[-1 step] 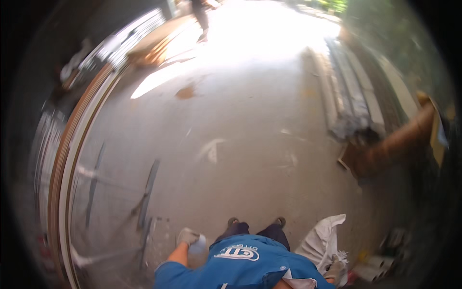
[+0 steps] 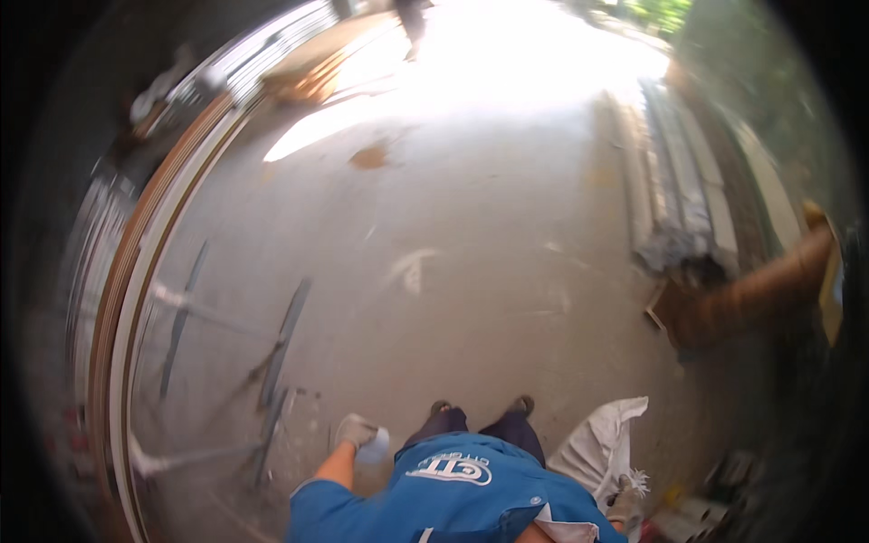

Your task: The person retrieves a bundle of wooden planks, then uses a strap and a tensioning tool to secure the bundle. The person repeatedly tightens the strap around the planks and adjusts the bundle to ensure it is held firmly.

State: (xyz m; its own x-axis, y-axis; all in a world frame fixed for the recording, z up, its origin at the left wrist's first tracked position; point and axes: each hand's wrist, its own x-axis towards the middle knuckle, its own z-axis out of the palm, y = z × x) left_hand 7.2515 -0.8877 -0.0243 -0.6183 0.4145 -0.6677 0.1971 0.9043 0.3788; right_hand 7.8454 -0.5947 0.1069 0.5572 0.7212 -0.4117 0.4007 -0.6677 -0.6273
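Observation:
My left hand [image 2: 358,429], in a light work glove, hangs beside my left hip. Its fingers are closed around a small pale bluish-white object [image 2: 373,447], rounded and too blurred to name. At my right side my gloved right hand [image 2: 624,500] grips the gathered, frayed top of a white woven sack [image 2: 600,442]. The sack hangs limp and reaches forward past my right leg. Part of the right hand's fingers is hidden by the sack's folds.
Long boards [image 2: 149,217] run along the left, near a metal stand [image 2: 285,344] with thin legs on the concrete floor [image 2: 471,299]. Wrapped long bars [image 2: 674,181] and a brown cardboard piece [image 2: 747,303] lie right. Another person's leg [image 2: 412,27] shows at the bright far opening.
The floor and the things around have shifted slightly right in the view, with the stand a little higher. Both hands keep the same holds.

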